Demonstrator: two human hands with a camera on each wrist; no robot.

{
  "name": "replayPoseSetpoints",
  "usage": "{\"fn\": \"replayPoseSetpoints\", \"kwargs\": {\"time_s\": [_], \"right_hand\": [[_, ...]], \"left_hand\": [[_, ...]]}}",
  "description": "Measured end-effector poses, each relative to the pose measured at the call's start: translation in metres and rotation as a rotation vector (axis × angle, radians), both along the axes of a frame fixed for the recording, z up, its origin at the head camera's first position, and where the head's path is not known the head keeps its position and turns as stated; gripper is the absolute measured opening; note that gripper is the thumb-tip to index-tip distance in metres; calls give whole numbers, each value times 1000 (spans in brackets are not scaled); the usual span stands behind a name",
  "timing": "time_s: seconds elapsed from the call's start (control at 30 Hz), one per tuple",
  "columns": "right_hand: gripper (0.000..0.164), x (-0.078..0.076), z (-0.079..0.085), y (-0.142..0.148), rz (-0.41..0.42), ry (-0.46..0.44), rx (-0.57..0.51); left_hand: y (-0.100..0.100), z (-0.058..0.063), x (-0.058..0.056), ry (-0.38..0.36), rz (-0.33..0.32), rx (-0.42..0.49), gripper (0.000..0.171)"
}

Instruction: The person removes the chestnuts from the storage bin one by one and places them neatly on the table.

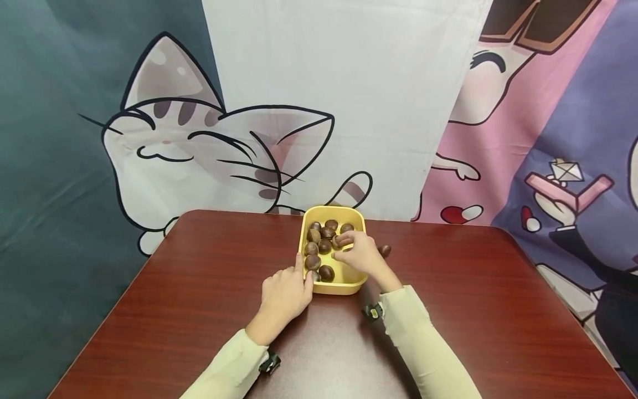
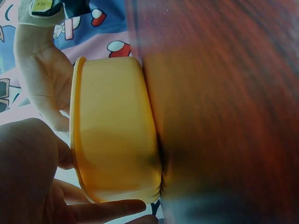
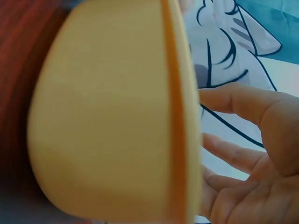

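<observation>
A yellow plastic container (image 1: 335, 288) stands on the table with several brown chestnuts (image 1: 312, 262) inside, mostly along its left side and far end. My left hand (image 1: 285, 293) grips the near left corner, its thumb at the rim and its fingers along the outer wall. Over the container's right side reaches my right hand (image 1: 361, 254), thumb and fingers spread apart, fingertips beside a chestnut (image 1: 336, 241). In the right wrist view the container wall hides those fingertips. Another chestnut (image 1: 385, 251) lies on the table just right of the container, partly behind the right hand.
The reddish-brown wooden table (image 1: 209, 266) has its far edge close behind the container. Behind it hangs a cloth backdrop (image 1: 319, 66) with cartoon cats. Black wrist straps (image 1: 269, 363) sit at both cream sleeves (image 1: 423, 338).
</observation>
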State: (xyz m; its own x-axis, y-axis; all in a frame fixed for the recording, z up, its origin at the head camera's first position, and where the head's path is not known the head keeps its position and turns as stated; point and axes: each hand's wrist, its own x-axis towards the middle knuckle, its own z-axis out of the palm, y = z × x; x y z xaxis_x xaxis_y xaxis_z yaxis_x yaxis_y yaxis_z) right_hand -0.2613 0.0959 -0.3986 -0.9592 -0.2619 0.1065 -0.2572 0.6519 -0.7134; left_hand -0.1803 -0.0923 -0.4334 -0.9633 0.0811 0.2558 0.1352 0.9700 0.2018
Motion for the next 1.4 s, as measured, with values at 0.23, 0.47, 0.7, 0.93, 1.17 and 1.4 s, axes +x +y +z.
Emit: {"fn": "replayPoseSetpoints", "kwargs": {"time_s": [0.23, 0.47, 0.7, 0.93, 1.17, 1.4], "right_hand": [[41, 2, -12, -12, 70, -27, -51], [42, 1, -23, -15, 99, -57, -89], [42, 1, -27, -18, 125, -82, -48], [39, -1, -27, -22, 108, -159, 11], [38, -1, -30, -24, 134, -192, 44], [23, -1, -33, -25, 132, -165, 64]], "left_hand": [[0, 1, 1, 7, 0, 7, 58], [0, 1, 0, 6, -4, 8, 58], [0, 1, 0, -24, 4, 14, 59], [0, 0, -1, -8, 6, 23, 59], [-2, -2, -1, 4, 3, 30, 58], [-2, -4, -2, -8, 5, 56, 58]]}}
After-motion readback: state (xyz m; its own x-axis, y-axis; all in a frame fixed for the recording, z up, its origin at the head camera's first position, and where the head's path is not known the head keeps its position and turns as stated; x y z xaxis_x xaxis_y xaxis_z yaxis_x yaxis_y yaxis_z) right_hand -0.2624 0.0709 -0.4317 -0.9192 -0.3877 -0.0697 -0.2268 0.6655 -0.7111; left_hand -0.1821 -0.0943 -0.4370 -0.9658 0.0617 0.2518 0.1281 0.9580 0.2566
